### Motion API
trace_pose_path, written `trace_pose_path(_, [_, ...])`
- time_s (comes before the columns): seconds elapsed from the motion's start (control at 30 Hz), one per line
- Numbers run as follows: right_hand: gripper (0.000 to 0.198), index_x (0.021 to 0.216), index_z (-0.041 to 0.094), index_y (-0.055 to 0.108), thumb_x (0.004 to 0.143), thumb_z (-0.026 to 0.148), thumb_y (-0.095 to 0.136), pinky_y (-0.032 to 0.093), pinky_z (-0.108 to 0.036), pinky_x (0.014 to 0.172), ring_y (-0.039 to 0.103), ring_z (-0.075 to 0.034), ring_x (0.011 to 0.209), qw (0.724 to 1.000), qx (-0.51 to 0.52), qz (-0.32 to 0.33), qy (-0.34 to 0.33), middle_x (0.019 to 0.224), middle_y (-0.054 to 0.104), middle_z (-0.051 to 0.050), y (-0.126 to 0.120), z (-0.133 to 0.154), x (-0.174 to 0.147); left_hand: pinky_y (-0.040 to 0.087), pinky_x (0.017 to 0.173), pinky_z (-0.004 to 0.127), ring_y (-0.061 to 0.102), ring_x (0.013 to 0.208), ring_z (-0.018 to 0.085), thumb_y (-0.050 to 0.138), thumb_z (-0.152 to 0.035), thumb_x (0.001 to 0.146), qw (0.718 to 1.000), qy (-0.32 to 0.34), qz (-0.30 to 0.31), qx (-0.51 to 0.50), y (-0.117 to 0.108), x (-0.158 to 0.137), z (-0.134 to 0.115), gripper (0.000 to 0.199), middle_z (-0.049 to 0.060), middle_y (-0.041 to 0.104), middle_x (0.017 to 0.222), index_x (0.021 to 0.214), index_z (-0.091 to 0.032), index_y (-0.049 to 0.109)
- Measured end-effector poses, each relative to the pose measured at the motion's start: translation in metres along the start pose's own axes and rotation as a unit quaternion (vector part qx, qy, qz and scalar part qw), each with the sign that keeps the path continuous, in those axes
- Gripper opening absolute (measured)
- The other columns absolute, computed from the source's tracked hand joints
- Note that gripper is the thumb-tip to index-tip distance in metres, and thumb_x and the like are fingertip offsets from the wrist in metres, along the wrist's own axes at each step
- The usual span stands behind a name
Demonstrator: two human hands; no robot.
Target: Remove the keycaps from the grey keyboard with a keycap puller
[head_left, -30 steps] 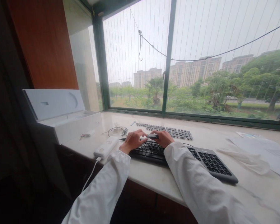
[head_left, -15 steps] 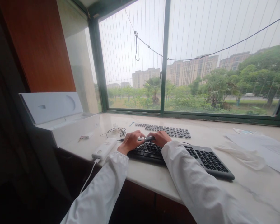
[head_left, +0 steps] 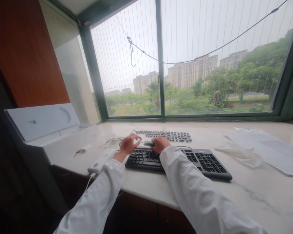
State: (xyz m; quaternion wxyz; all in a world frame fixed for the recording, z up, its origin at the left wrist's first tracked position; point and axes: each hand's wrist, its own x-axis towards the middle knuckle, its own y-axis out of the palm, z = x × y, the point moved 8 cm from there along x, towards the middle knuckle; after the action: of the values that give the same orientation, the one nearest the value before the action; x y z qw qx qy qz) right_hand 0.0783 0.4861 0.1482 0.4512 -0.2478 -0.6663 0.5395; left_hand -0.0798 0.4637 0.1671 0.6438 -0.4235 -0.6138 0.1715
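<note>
My right hand (head_left: 160, 144) is closed round the dark handle of a small keycap puller (head_left: 149, 143), whose thin metal end points left. Just left of that tip, my left hand (head_left: 129, 145) pinches a small dark keycap (head_left: 140, 139) between thumb and forefinger, the other fingers curled. Both hands hover over the back edge of a black keyboard (head_left: 144, 162). Its right-hand sections show bare key sockets, while caps sit on part of the left side; my right forearm covers its middle. Rows of loose black keycaps (head_left: 171, 136) lie behind the keyboard.
A white power strip (head_left: 100, 162) with a plugged cable lies left, near the counter's front edge. Farther left are a USB stick (head_left: 81, 150) and an open white box (head_left: 70, 139). A crumpled white cloth (head_left: 241, 156) and printed paper (head_left: 268, 149) lie right. The window stands behind.
My left hand has drawn away leftward from the puller with a keycap in its fingertips. My right hand keeps its hold on the puller. The whole view has shifted slightly.
</note>
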Motion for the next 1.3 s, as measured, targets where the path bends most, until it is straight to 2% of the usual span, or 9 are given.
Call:
trace_pose_path(0.07, [0.022,0.089,0.019,0.07,0.079,0.03,0.053,0.047,-0.032,0.069,0.066,-0.024,0.083,1.0,0.007,0.024,0.01,0.089,0.07,-0.012,0.005,0.001,0.0,0.046,0.072,0.026,0.062,0.082,0.015,0.053,-0.041,0.086,0.999,-0.01,0.022,0.03,0.004,0.017,0.01,0.022,-0.001,0.066,0.098,0.097,-0.028,0.068])
trace_pose_path(0.13, [0.024,0.092,0.018,0.07,0.078,0.03,0.055,0.048,-0.033,0.069,0.066,-0.026,0.085,0.999,0.01,0.03,0.017,0.091,0.07,-0.013,0.007,0.002,0.001,0.046,0.073,0.026,0.062,0.086,0.017,0.053,-0.044,0.086,0.995,-0.014,0.071,0.071,0.015,0.037,0.019,0.025,0.0,0.066,0.102,0.098,-0.028,0.068])
trace_pose_path(0.27, [0.027,0.096,0.016,0.069,0.077,0.031,0.056,0.049,-0.035,0.068,0.067,-0.028,0.084,0.999,0.006,0.03,0.017,0.092,0.069,-0.015,0.007,0.006,0.001,0.045,0.076,0.027,0.061,0.092,0.019,0.051,-0.044,0.086,0.972,-0.003,0.175,0.154,0.05,0.074,0.031,0.028,0.003,0.067,0.105,0.101,-0.028,0.068])
trace_pose_path(0.47, [0.028,0.093,0.014,0.069,0.076,0.032,0.056,0.05,-0.036,0.067,0.067,-0.029,0.082,1.0,0.009,0.023,0.011,0.089,0.069,-0.016,0.006,0.006,0.002,0.044,0.078,0.03,0.062,0.09,0.022,0.055,-0.037,0.082,0.955,0.031,0.228,0.188,0.103,0.11,0.036,0.024,0.009,0.068,0.102,0.089,-0.022,0.072])
trace_pose_path(0.6, [0.03,0.095,0.015,0.069,0.075,0.034,0.057,0.049,-0.035,0.067,0.067,-0.028,0.082,1.0,0.015,0.019,0.013,0.091,0.069,-0.016,0.006,0.007,0.001,0.044,0.079,0.031,0.062,0.09,0.023,0.056,-0.034,0.081,0.946,0.054,0.248,0.202,0.125,0.124,0.04,0.024,0.012,0.069,0.099,0.09,-0.02,0.073])
trace_pose_path(0.97, [0.027,0.095,0.015,0.064,0.074,0.031,0.059,0.048,-0.032,0.064,0.066,-0.026,0.08,1.0,0.008,0.001,0.018,0.087,0.068,-0.014,0.012,0.008,0.004,0.044,0.078,0.03,0.063,0.087,0.022,0.06,-0.032,0.078,0.937,0.091,0.276,0.196,0.15,0.136,0.045,0.019,0.011,0.069,0.095,0.087,-0.022,0.073])
trace_pose_path(1.3, [0.028,0.095,0.016,0.064,0.074,0.033,0.055,0.047,-0.034,0.065,0.066,-0.027,0.081,1.0,0.008,0.007,0.026,0.089,0.068,-0.015,0.012,0.008,0.004,0.044,0.077,0.029,0.063,0.086,0.022,0.06,-0.032,0.077,0.941,0.092,0.271,0.179,0.153,0.136,0.044,0.019,0.01,0.069,0.093,0.086,-0.023,0.073])
